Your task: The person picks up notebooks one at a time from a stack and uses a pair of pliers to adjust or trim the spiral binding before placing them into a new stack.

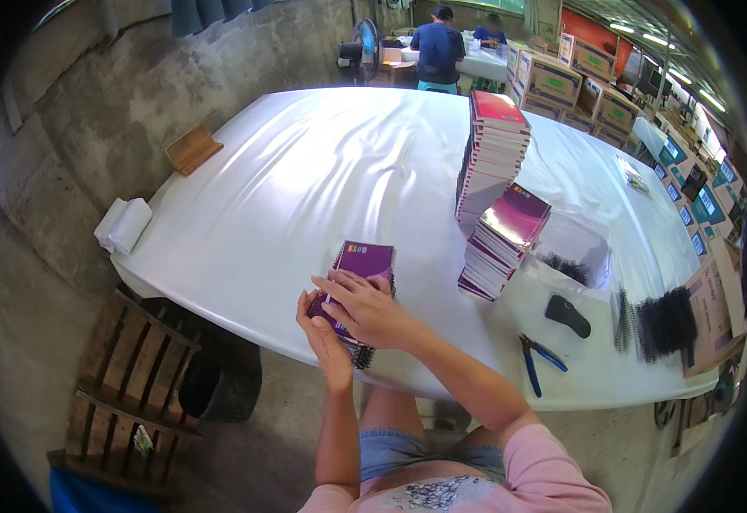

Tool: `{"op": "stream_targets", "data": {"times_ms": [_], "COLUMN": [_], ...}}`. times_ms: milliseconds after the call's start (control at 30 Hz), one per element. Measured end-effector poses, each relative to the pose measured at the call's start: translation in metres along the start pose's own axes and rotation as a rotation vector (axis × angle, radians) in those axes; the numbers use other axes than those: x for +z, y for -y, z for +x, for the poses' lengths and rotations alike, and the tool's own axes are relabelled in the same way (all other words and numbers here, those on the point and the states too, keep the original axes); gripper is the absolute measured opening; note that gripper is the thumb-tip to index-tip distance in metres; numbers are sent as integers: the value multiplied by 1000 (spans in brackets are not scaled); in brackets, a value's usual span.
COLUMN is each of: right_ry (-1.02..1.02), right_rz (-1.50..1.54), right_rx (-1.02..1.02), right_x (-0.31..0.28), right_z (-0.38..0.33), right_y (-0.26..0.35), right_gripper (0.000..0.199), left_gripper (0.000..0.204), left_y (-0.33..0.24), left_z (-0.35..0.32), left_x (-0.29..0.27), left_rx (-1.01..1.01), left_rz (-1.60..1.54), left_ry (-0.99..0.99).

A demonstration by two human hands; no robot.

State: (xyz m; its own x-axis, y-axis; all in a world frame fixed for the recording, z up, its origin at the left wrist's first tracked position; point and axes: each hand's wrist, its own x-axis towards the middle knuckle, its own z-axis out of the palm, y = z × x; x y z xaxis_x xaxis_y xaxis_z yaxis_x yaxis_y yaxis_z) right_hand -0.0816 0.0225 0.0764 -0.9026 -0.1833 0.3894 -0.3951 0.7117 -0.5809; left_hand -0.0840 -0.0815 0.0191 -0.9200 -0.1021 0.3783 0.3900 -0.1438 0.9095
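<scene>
Purple spiral-bound notebooks point(368, 256) lie in a small pile near the table's front edge, black coils showing along their right side and near end. My left hand point(326, 344) grips the pile's left near side, fingers along the edge. Across the top cover rests my right hand point(363, 309), its fingers stretched out and partly hiding the notebooks. To the right stand a leaning stack of purple notebooks point(510, 224) and, behind it, a taller stack of notebooks point(495, 141) with a red cover on top.
Blue-handled cutters point(540, 359), a black mouse-shaped object point(567, 316), a clear plastic bag point(591, 248) of black coils and a bundle of black coils point(664, 325) are at right. A wooden piece point(194, 150) and white packets point(124, 225) sit at the left edge. People work beyond.
</scene>
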Motion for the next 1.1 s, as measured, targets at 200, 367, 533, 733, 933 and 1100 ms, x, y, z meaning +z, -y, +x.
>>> {"op": "stream_targets", "data": {"times_ms": [200, 367, 533, 733, 933, 1100], "right_ry": [-345, -167, -316, -308, -761, -1256], "right_rz": [-101, 122, 156, 274, -392, -159], "right_rx": [199, 422, 391, 280, -14, 493], "right_x": [-48, -6, 7, 1, -55, -150], "right_z": [16, 4, 1, -3, -27, -77], "right_y": [-38, -39, -34, -54, -12, -65], "right_gripper": [44, 47, 48, 47, 52, 70], "left_gripper": [48, 44, 44, 42, 38, 28], "left_y": [-9, -6, 11, 14, 10, -44], "left_z": [2, 6, 8, 6, 10, 3], "left_x": [7, 9, 10, 16, -15, -20], "left_rx": [37, -11, 56, 112, 156, 223], "left_rz": [80, 132, -51, 32, -14, 41], "left_ry": [-39, -129, -269, -198, -301, -515]}}
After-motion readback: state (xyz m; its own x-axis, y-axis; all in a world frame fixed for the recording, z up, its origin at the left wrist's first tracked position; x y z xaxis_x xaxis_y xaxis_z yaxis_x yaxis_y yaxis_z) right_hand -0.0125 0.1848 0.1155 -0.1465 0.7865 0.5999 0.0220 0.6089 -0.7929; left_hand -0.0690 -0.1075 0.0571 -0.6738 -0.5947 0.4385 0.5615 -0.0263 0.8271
